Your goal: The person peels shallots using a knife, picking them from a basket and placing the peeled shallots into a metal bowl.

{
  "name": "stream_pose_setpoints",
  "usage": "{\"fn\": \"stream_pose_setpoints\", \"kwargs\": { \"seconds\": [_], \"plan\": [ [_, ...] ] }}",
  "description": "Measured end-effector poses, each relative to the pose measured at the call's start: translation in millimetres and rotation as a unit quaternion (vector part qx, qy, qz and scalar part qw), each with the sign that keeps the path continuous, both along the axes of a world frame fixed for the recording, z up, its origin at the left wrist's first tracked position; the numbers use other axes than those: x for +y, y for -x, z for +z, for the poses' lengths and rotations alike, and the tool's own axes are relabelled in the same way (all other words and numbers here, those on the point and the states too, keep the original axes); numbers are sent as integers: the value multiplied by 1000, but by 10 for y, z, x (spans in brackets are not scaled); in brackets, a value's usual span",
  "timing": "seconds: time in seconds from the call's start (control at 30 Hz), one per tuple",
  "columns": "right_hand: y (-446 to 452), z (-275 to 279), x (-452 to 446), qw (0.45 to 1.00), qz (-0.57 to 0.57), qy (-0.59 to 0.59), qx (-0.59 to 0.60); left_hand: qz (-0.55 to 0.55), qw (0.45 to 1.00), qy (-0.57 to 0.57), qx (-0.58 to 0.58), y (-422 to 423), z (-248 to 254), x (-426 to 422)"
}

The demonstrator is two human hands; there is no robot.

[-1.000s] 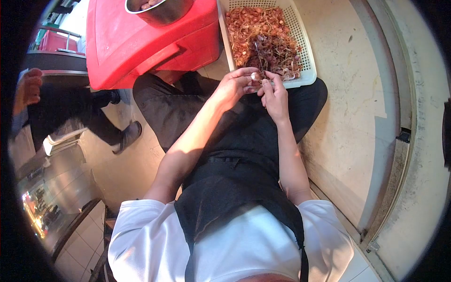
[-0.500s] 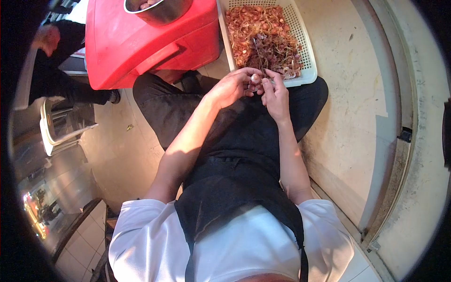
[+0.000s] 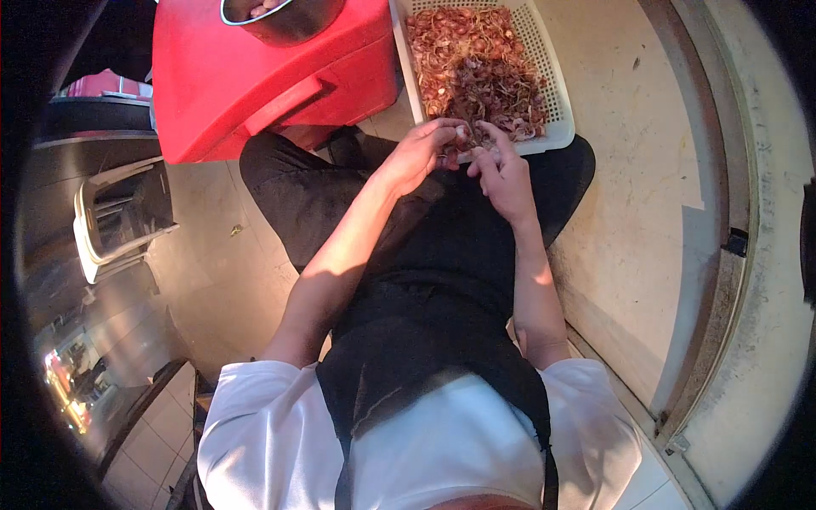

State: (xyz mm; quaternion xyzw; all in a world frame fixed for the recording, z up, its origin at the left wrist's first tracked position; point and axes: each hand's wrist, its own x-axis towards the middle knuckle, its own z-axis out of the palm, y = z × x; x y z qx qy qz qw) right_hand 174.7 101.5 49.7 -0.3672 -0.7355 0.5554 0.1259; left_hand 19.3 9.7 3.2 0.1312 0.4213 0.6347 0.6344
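Observation:
My left hand (image 3: 421,153) is closed around a small shallot (image 3: 461,133), whose pale end shows between thumb and fingers. Close on its right, my right hand (image 3: 505,174) has its thumb and forefinger bent around what looks like a slim knife, which is hardly visible against the peelings. Both hands are over the near edge of a white perforated basket (image 3: 558,127). Reddish shallots (image 3: 455,38) and loose skins fill much of it, with a darker purple heap of skins (image 3: 497,89) nearest my hands.
Left of the basket stands a red plastic bin (image 3: 272,81) with a dark metal pot (image 3: 285,21) on top, holding some pinkish pieces. A white-framed stool or chair (image 3: 119,225) is further left on the tiled floor. A pale wall or panel (image 3: 629,170) rises close on my right.
My right hand has drawn slightly right and down, away from the left, and its forefinger has lifted. The thin blade seen over the skins no longer stands out. The person at far left has gone.

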Motion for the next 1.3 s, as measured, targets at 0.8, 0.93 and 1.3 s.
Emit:
{"fn": "stream_pose_setpoints", "kwargs": {
  "seconds": [0.8, 0.93, 1.3],
  "plan": [
    [42, -126, -132, 998, -2, 17, 59, 50, 997, -10, 60, -43, -24, -37],
    [20, -117, -117, 991, -29, 108, 75, 60, 998, 1, 30, -48, 7, -32],
    [29, 22, -118, 998, 21, 43, 32, 46, 995, -9, 84, -47, 31, -54]
  ]
}}
